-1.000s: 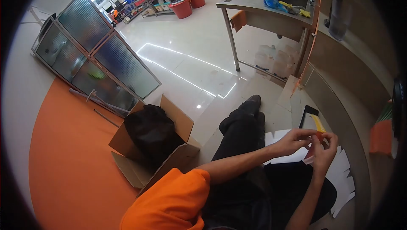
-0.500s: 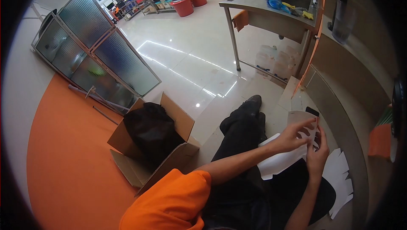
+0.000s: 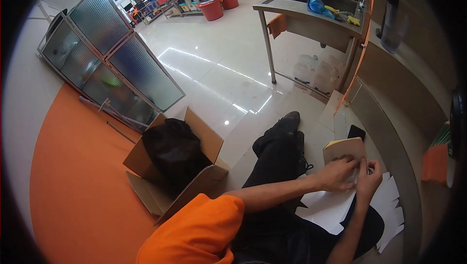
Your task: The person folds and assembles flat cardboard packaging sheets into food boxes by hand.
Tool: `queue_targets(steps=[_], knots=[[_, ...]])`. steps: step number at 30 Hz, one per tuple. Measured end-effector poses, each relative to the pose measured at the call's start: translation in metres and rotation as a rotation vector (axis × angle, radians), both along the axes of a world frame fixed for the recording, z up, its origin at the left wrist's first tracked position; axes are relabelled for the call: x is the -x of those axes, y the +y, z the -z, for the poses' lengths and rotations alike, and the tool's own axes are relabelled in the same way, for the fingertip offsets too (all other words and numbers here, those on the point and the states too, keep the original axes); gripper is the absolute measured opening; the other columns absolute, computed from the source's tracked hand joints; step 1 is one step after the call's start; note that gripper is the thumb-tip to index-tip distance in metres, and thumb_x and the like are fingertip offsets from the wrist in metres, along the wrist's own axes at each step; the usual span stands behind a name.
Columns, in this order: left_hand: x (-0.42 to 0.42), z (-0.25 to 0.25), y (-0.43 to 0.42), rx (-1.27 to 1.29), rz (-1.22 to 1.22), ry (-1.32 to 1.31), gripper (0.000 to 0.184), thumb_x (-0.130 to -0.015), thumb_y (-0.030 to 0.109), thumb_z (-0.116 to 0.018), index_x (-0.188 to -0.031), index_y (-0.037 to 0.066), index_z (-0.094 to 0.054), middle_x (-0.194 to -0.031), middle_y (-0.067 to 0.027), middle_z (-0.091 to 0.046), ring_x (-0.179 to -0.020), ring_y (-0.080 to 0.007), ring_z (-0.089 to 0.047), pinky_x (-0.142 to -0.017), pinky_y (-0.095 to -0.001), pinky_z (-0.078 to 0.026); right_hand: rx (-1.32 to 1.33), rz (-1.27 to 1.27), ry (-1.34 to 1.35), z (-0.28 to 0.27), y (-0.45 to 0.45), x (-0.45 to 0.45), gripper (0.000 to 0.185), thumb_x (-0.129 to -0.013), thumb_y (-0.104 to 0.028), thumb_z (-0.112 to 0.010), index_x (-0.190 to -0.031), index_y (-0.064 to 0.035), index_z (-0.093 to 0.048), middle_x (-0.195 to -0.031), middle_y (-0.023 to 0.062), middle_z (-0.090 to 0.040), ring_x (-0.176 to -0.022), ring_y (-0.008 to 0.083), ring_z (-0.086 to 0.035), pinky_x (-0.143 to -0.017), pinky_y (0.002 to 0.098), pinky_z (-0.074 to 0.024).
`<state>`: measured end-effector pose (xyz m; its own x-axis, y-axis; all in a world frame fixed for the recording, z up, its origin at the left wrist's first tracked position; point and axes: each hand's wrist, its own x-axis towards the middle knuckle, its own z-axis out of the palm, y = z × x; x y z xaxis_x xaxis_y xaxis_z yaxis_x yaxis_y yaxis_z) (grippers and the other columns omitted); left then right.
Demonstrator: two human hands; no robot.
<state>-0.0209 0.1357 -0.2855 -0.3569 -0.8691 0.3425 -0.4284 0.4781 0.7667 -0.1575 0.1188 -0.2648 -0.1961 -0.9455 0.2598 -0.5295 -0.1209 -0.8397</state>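
Observation:
Over my lap I hold a folded piece of light card (image 3: pixel 344 149), with a curved top and a yellowish edge, between both hands. My left hand (image 3: pixel 336 172) is closed on its lower part, fingers curled over the front. At its right edge my right hand (image 3: pixel 368 176) pinches the card between thumb and fingers. Where the fingertips meet, the detail is partly hidden. Beneath my hands a flat white cut-out sheet (image 3: pixel 327 209) lies across my leg. Another white sheet with notched edges (image 3: pixel 390 210) lies to the right of my knee.
A black phone-like object (image 3: pixel 356 132) lies just beyond the card. To the left stands an open cardboard box (image 3: pixel 206 179) with a black bag (image 3: pixel 172 152) inside. A steel sink table (image 3: pixel 272 4) stands ahead; a low metal ledge (image 3: pixel 384 118) runs along my right.
The card in my hands has turned, now showing a broad cream face and yellowish edge. My left hand has moved slightly lower, its fingers now curled over the card.

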Motion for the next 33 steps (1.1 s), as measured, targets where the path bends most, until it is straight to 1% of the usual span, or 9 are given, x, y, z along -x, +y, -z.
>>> queue_targets(steps=[3,6,11,15,17,20,22,27,33], knots=[[0.004,0.003,0.002,-0.028,-0.032,-0.011,0.059,-0.07,0.027,-0.069,-0.116,-0.001,-0.046,-0.106,-0.0207,-0.051,-0.101,-0.0366,-0.051,-0.085,-0.045,-0.043,-0.042,-0.042,0.127,-0.008,0.002,0.001,0.025,-0.082,-0.016,-0.065,-0.071,0.0027,-0.053,-0.065,0.0093,-0.056,-0.062,0.0164,-0.054,-0.061,0.0317,-0.045],[0.009,0.012,0.002,-0.055,-0.053,-0.012,0.057,-0.073,0.028,-0.067,-0.116,-0.002,-0.046,-0.105,-0.0224,-0.051,-0.099,-0.0377,-0.052,-0.083,-0.0445,-0.043,-0.091,-0.097,0.108,-0.014,0.005,0.001,0.022,-0.081,-0.014,-0.065,-0.072,0.0032,-0.055,-0.068,0.0084,-0.058,-0.065,0.0156,-0.054,-0.064,0.0311,-0.0443],[0.01,0.004,0.0,-0.194,-0.135,0.021,0.047,-0.074,0.027,-0.066,-0.106,-0.004,-0.05,-0.101,-0.0221,-0.052,-0.096,-0.0374,-0.053,-0.082,-0.0444,-0.044,-0.21,-0.183,-0.062,-0.018,0.007,0.0,0.017,-0.082,-0.012,-0.064,-0.081,0.0047,-0.059,-0.075,0.009,-0.062,-0.071,0.0154,-0.058,-0.068,0.0301,-0.0471],[0.004,-0.001,-0.002,-0.163,-0.113,0.021,0.045,-0.073,0.028,-0.067,-0.101,-0.004,-0.052,-0.098,-0.0206,-0.053,-0.093,-0.0357,-0.055,-0.08,-0.0426,-0.045,-0.251,-0.2,-0.103,-0.02,0.009,-0.002,0.018,-0.083,-0.012,-0.063,-0.083,0.0059,-0.059,-0.079,0.0106,-0.063,-0.074,0.0163,-0.062,-0.07,0.0302,-0.0493],[0.004,-0.001,-0.003,-0.184,-0.068,0.051,0.046,-0.072,0.028,-0.068,-0.102,-0.004,-0.052,-0.098,-0.0202,-0.053,-0.093,-0.0349,-0.055,-0.08,-0.0418,-0.045,-0.222,-0.197,-0.113,-0.019,0.009,-0.001,0.019,-0.084,-0.012,-0.062,-0.083,0.006,-0.059,-0.079,0.0111,-0.063,-0.072,0.0165,-0.062,-0.068,0.0302,-0.0496],[0.005,0.001,-0.002,-0.088,-0.09,0.09,0.043,-0.069,0.023,-0.071,-0.097,-0.005,-0.055,-0.091,-0.0202,-0.057,-0.085,-0.0339,-0.058,-0.077,-0.0409,-0.046,-0.178,-0.186,-0.094,-0.013,0.007,0.0,0.019,-0.085,-0.013,-0.061,-0.082,0.0063,-0.059,-0.078,0.0115,-0.063,-0.07,0.016,-0.062,-0.066,0.0298,-0.0494],[0.006,0.012,-0.01,-0.097,-0.042,0.172,0.033,-0.069,0.019,-0.072,-0.088,-0.005,-0.058,-0.084,-0.0188,-0.06,-0.079,-0.0325,-0.059,-0.074,-0.0397,-0.047,-0.168,-0.162,-0.061,-0.01,0.005,0.001,0.02,-0.086,-0.013,-0.061,-0.081,0.0064,-0.059,-0.076,0.0115,-0.063,-0.069,0.0154,-0.061,-0.064,0.0296,-0.0489],[-0.002,0.001,-0.013,-0.203,-0.034,0.246,0.015,-0.07,0.011,-0.07,-0.069,0.0,-0.061,-0.069,-0.0147,-0.061,-0.068,-0.0281,-0.059,-0.064,-0.0356,-0.045,-0.233,-0.065,-0.013,-0.011,0.0,0.004,0.021,-0.086,-0.013,-0.061,-0.081,0.0068,-0.059,-0.071,0.0111,-0.063,-0.066,0.0142,-0.061,-0.061,0.0297,-0.0472],[0.001,0.007,-0.015,-0.208,-0.056,0.213,0.018,-0.074,0.012,-0.069,-0.069,-0.002,-0.058,-0.066,-0.0137,-0.059,-0.062,-0.0267,-0.056,-0.059,-0.0352,-0.043,-0.23,-0.062,-0.088,0.006,-0.01,0.016,0.021,-0.087,-0.013,-0.059,-0.084,0.0073,-0.06,-0.072,0.0107,-0.063,-0.064,0.0132,-0.061,-0.053,0.0292,-0.0499]])
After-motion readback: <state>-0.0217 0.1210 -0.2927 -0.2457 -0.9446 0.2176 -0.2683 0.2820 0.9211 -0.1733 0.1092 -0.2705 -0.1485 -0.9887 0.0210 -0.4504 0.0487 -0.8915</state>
